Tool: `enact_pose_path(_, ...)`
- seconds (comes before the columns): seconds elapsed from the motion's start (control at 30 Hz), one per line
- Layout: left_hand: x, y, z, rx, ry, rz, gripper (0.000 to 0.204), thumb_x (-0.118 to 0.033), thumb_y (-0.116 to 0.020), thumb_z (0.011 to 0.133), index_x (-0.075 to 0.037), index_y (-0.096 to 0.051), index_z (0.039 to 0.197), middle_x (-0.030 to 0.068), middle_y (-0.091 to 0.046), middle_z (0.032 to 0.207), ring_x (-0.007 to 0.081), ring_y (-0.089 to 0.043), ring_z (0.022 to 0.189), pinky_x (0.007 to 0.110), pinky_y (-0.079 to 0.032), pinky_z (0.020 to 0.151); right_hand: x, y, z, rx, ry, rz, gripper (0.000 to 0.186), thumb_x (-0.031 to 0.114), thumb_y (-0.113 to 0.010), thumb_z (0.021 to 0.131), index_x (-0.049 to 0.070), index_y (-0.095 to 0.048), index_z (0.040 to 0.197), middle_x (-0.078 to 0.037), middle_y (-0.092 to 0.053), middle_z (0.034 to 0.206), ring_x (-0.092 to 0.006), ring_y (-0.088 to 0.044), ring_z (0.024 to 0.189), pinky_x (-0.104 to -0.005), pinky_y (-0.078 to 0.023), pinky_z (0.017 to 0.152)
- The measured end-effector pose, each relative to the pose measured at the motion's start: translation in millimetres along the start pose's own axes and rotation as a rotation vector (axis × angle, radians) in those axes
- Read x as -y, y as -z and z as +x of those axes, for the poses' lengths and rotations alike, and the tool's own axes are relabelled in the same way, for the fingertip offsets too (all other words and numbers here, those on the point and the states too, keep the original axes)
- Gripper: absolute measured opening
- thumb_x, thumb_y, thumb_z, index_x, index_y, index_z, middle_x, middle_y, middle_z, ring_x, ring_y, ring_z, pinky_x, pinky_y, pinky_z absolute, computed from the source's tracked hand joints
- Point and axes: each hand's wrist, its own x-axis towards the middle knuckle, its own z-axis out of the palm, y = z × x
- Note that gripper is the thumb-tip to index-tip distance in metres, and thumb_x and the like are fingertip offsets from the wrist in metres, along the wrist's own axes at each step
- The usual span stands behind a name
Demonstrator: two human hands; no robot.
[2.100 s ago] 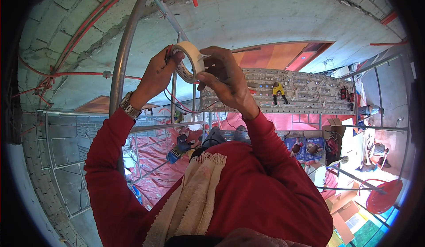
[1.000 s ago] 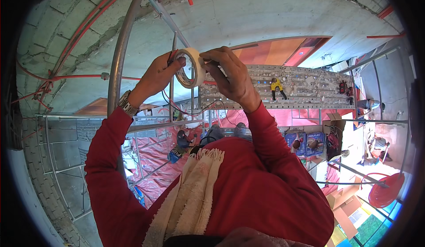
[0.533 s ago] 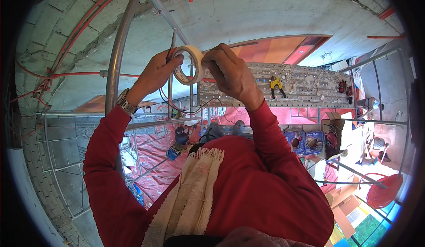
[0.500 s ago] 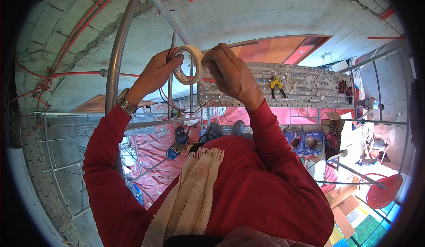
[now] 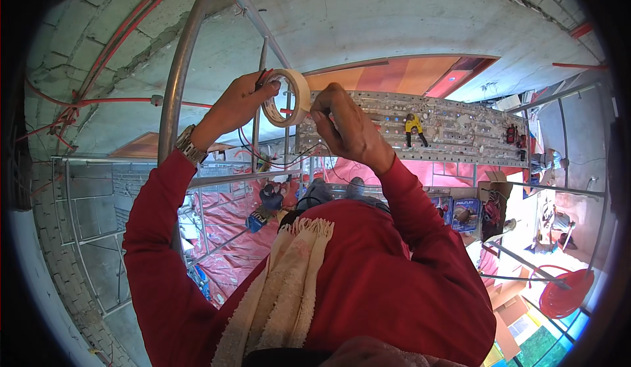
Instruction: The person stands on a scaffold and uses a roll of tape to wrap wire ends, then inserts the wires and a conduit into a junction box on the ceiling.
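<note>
Raised in front of me, my left hand (image 5: 240, 104) is closed on a cream roll of masking tape (image 5: 298, 97), thumb against the inside of the ring. A red object, too small to name, shows at its fingertips. Just right of the roll, my right hand (image 5: 348, 130) has curled, pinched fingers at the tape's outer edge; what they grip is hidden. A steel scaffold tube (image 5: 179, 65) rises left of my hands, and dark and red wires (image 5: 289, 164) hang below the roll.
A perforated metal platform (image 5: 473, 137) behind my hands holds a yellow-and-black hand tool (image 5: 414, 130). Red conduit (image 5: 112, 101) runs along the concrete surface. Below are co-workers (image 5: 271, 196), pink sheeting (image 5: 230, 235), blue boxes (image 5: 465, 212) and a red coil (image 5: 565, 295).
My right hand has shifted right and slightly back from the roll's face to its outer edge. My left hand and the roll have moved slightly right.
</note>
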Motion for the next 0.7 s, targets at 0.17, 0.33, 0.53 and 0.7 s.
enact_pose_path(0.17, -0.9, -1.9, 0.5, -0.034, -0.080, -0.010, 0.038, -0.038, -0.057, 0.107, -0.002, -0.065, 0.117, -0.0044, -0.061, 0.092, 0.0040, -0.050, 0.078, 0.025, -0.043, 0.069, -1.0, -11.7, -27.2, -0.097, -0.211, 0.427, 0.019, -0.003, -0.059, 0.098, -0.001, -0.050, 0.115, -0.012, -0.056, 0.099, -0.0222, -0.060, 0.085, -0.0375, -0.052, 0.077)
enact_pose_path(0.33, -21.3, -2.2, -2.8, 0.192, 0.092, -0.209, 0.043, -0.039, -0.057, 0.106, 0.000, -0.065, 0.123, -0.0020, -0.066, 0.098, 0.0061, -0.055, 0.084, 0.026, -0.046, 0.074, -17.0, -2.5, -13.4, -0.354, -0.516, 0.865, 0.050, 0.007, -0.063, 0.099, 0.003, -0.044, 0.146, -0.013, -0.055, 0.133, -0.0201, -0.057, 0.117, -0.0362, -0.050, 0.100)
enact_pose_path(0.53, -14.7, -10.6, -13.0, 0.314, 0.187, -0.238, 0.034, -0.026, -0.061, 0.102, -0.001, -0.061, 0.126, 0.0010, -0.065, 0.103, 0.0041, -0.054, 0.077, 0.021, -0.045, 0.064, -7.3, 14.3, 21.6, 0.263, -0.065, 0.247, 0.061, 0.002, -0.070, 0.085, 0.007, -0.055, 0.144, -0.020, -0.051, 0.145, -0.0377, -0.050, 0.133, -0.0463, -0.041, 0.112)
enact_pose_path(0.7, -34.9, -14.4, -5.7, 0.233, 0.057, -0.307, 0.047, -0.052, -0.055, 0.104, -0.011, -0.047, 0.126, -0.0025, -0.048, 0.083, 0.0057, -0.038, 0.060, 0.024, -0.031, 0.049, -12.4, 2.7, 19.0, -0.254, -0.184, 0.179, 0.023, 0.009, -0.065, 0.092, 0.000, -0.061, 0.114, -0.016, -0.064, 0.115, -0.0288, -0.063, 0.109, -0.0406, -0.051, 0.095)
